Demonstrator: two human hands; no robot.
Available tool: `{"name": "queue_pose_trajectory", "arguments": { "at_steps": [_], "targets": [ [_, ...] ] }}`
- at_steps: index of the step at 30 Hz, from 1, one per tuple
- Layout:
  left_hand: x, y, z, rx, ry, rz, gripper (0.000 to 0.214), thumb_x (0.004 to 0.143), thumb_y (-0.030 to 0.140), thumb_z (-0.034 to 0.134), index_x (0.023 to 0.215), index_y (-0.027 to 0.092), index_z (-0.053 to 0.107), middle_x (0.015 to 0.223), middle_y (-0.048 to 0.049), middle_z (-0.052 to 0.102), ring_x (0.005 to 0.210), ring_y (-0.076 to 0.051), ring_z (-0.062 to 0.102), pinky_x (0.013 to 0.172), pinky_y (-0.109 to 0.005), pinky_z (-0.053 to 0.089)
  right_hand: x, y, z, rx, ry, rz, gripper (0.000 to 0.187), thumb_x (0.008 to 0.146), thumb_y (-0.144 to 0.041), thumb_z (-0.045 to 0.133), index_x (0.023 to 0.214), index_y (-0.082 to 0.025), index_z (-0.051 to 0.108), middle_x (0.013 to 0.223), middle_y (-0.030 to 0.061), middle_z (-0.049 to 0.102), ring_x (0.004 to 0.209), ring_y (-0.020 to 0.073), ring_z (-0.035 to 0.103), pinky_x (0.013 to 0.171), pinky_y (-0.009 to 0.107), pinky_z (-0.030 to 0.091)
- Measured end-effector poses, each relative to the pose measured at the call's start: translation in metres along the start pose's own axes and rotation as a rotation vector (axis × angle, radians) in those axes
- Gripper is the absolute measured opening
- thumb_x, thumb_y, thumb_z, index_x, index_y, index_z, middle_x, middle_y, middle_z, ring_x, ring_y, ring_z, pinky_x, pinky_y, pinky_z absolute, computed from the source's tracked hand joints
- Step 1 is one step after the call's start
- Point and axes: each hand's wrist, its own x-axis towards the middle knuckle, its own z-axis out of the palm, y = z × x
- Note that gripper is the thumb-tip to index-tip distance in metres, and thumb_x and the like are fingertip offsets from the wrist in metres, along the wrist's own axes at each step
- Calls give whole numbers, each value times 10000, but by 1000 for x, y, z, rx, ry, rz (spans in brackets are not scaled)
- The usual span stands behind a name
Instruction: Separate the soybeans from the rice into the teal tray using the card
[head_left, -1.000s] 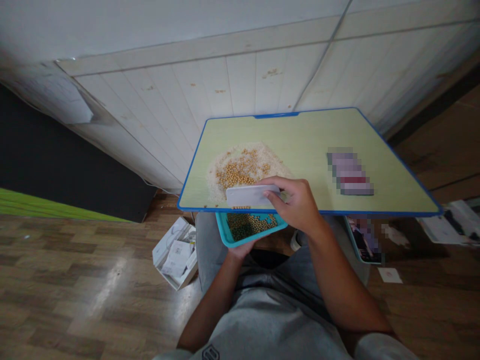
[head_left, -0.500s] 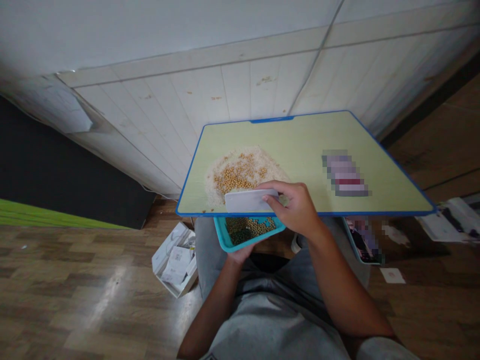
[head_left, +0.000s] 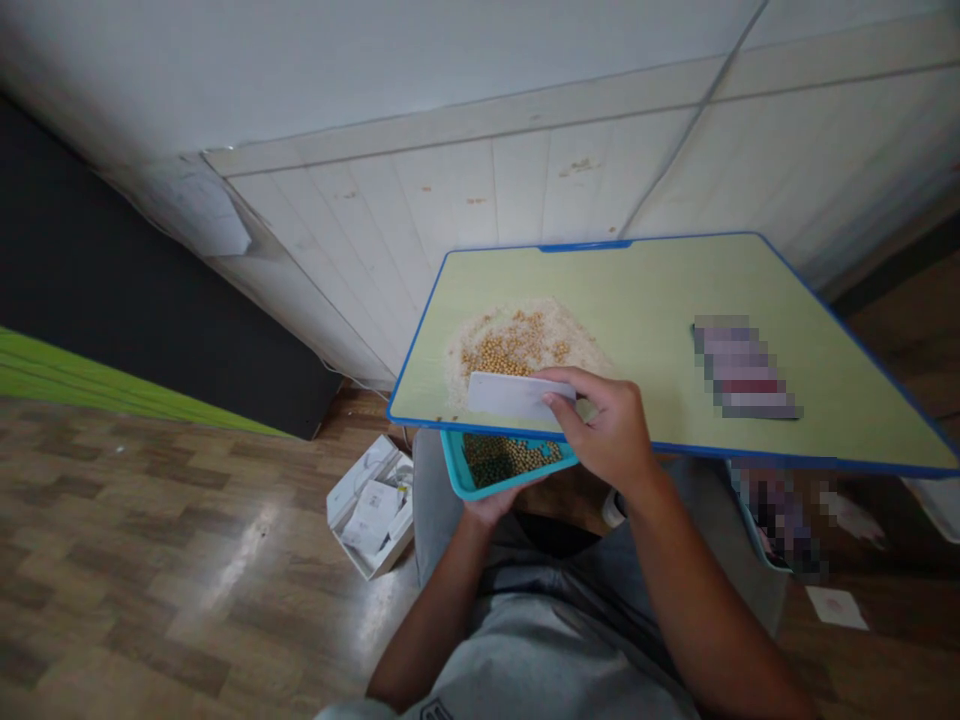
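My right hand (head_left: 606, 432) pinches a flat white card (head_left: 510, 394) held on edge at the near rim of the small table (head_left: 660, 290). Behind the card lies a pile of white rice with yellow beans (head_left: 517, 346) in its middle. My left hand (head_left: 491, 505) holds a teal tray (head_left: 457, 473) from below, just under the table's near edge. Yellow and green beans (head_left: 506, 457) lie in the tray. Most of the left hand is hidden by the tray.
A blurred-out flat object (head_left: 742, 366) lies on the table's right half. An open white box with packets (head_left: 371, 505) sits on the wooden floor at my left. A white panelled wall stands behind the table. A bin (head_left: 772, 510) stands under the table at right.
The card has moved slightly forward onto the table, toward the bean pile. The tray stays under the edge. My head has turned, shifting the whole scene to the right.
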Motion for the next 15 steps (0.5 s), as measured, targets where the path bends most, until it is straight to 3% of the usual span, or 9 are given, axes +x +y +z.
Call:
{"name": "queue_pose_trajectory", "arguments": {
  "at_steps": [4,10,15],
  "targets": [
    [-2,8,-2,8,18,34,734,1056,738,331,1625,338,566,1740,-53,534,1689,-422,331,1295,-800,303,2,-8,18,-3,-30,-18,271,963,-196,648,1119,-256,862,1073,36,893,954,240,861,842,324,680],
    [-2,15,-4,-12,85,122,583,1111,560,329,1374,290,774,1604,-43,682,1659,-388,405,1326,-695,355,4,-15,45,23,-90,-39,308,969,-175,613,1142,-269,851,1132,38,889,1024,237,858,910,349,678],
    [-5,20,-5,-11,119,177,511,1113,474,385,1454,314,730,1577,-14,706,1668,-356,395,1355,-666,310,7,-16,57,4,-169,-5,328,978,-159,603,1187,-259,836,1180,55,881,1056,238,850,928,365,667]
  ]
}}
